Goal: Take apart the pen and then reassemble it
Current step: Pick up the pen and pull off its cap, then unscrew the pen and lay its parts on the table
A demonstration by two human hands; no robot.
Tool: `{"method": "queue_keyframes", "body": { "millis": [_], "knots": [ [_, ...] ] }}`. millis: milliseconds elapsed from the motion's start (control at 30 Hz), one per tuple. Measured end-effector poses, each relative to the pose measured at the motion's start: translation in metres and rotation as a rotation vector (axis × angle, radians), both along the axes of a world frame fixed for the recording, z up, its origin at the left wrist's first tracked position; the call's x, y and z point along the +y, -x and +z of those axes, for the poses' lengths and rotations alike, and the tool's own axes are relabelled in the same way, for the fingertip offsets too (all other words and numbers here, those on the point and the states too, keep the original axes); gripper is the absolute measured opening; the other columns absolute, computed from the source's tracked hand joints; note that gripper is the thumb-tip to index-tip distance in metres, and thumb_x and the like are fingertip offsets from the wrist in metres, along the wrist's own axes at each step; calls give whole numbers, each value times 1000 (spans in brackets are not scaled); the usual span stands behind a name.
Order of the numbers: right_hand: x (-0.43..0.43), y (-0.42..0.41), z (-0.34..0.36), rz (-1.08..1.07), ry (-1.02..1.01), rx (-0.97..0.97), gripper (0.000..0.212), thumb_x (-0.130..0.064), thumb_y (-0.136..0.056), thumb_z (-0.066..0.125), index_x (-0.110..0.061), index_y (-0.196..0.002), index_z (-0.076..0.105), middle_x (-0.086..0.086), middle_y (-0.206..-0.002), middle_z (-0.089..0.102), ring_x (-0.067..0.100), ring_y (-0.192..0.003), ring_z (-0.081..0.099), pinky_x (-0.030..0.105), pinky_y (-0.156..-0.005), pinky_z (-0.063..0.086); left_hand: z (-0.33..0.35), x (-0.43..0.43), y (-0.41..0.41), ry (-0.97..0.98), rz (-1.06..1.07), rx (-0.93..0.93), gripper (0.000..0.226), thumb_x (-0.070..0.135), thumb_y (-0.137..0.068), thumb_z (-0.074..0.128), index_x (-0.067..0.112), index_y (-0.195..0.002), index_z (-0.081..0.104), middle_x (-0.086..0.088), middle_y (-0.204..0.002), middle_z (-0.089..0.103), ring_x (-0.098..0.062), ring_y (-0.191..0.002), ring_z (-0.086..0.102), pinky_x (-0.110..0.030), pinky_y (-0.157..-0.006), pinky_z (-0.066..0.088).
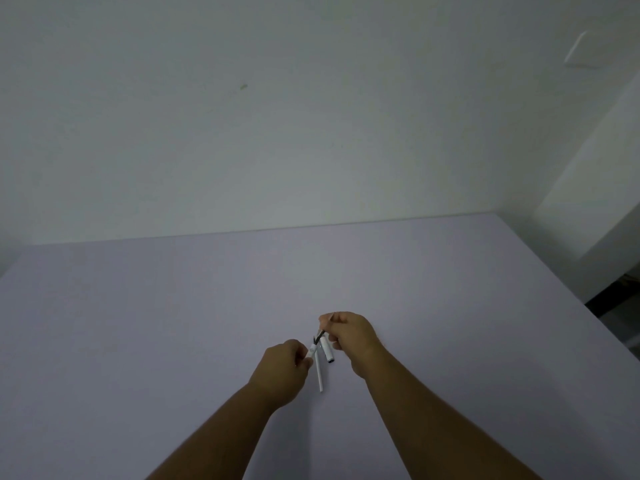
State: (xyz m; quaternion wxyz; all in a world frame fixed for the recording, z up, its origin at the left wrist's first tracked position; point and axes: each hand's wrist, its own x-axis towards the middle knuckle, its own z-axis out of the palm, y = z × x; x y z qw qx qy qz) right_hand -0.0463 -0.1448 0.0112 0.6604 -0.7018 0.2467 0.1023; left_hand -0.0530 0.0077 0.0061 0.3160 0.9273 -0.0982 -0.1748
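Observation:
Both hands hover over the lilac table point(173, 323) near its front middle. My left hand point(285, 367) pinches a small white pen piece point(311, 351) at its fingertips. My right hand point(349, 336) holds the thin dark refill point(321, 333), whose lower end meets that white piece. On the table below lie a long white barrel point(319, 375) and a short white cap point(326, 348) with a dark end. The barrel's upper end is hidden behind the held parts.
A plain pale wall point(277, 116) rises behind the table's far edge. The table's right edge runs diagonally at the right, with dark floor point(620, 299) beyond it. A white panel point(585, 51) hangs high on the wall.

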Motion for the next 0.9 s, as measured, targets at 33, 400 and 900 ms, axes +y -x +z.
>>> {"method": "queue_keyframes", "body": {
  "millis": [33,400,900],
  "knots": [
    [-1,-2,2,-33,-20,-17,12,-15,-85,62,-10,-90,71,4,-84,64,14,-70,54,25,-69,48,1,0,0,9,-4,10,11,26,-92,52,16,-91,57,-1,-81,60,-15,-66,51,-25,-62,45],
    [-6,-14,0,-138,-29,-54,19,-17,-81,69,-11,-98,65,4,-86,65,13,-71,57,22,-64,49,5,-1,1,116,-55,98,24,21,-95,47,28,-118,48,-15,-97,68,-17,-64,55,-24,-60,52],
    [-17,-7,-62,233,682,191,17,-9,-83,55,-8,-69,65,15,-76,64,28,-78,61,30,-67,47,-37,3,-4,150,18,212,19,24,-93,49,42,-100,45,-6,-80,62,-9,-59,52,-6,-41,39]
  ]
}}
